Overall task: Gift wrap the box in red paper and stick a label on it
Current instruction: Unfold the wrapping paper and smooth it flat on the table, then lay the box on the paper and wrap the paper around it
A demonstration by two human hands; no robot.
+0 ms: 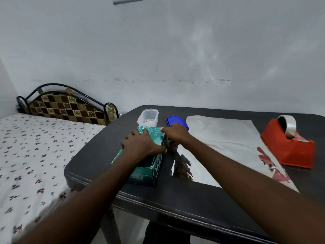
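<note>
Evidently wrapping has not begun: the teal cardboard box (149,155) sits bare on the dark counter (193,199), just left of the wrapping paper sheet (225,138), which lies white side up with red print showing at its near right edge. The left hand (140,145) lies over the box top, fingers curled at its far edge, and the right hand (175,133) pinches its far corner. The clear plastic tub (148,118) holds small pale items, possibly labels; its blue lid (176,121) lies beside it, and the red tape dispenser (290,147) stands untouched.

Non-task clutter, dark surface (193,199)
Clear tub (148,117) and blue lid (174,119) at 12 o'clock; bed (35,155) at 9.
</note>
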